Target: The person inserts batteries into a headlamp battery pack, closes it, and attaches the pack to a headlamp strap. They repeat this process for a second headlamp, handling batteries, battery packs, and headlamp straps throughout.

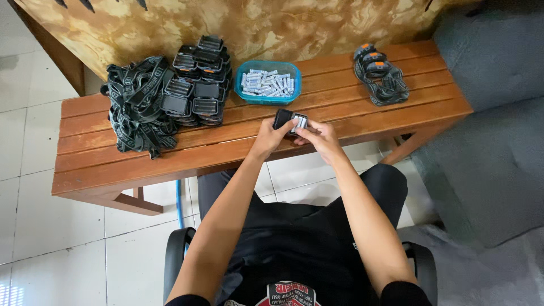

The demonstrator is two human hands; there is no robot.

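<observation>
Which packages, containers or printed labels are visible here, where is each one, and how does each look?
Teal plastic tub: on the wooden bench, back centre; rounded rectangle, filled with small silver-white batteries.
Small black battery case: held over the bench edge between the left hand and right hand; pale batteries inside.
Printed emblem: on the person's black shirt, bottom centre; red, white and black.
No signs or screens.

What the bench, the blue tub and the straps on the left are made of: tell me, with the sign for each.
Bench: wood, reddish-brown with a slight sheen; separate slats and grain lines show.
Blue tub: probably plastic; translucent teal wall with rounded corners, holding small silvery cylinders.
Straps: apparently woven fabric webbing, dark and matte; they lie limp in tangled loops.
</observation>
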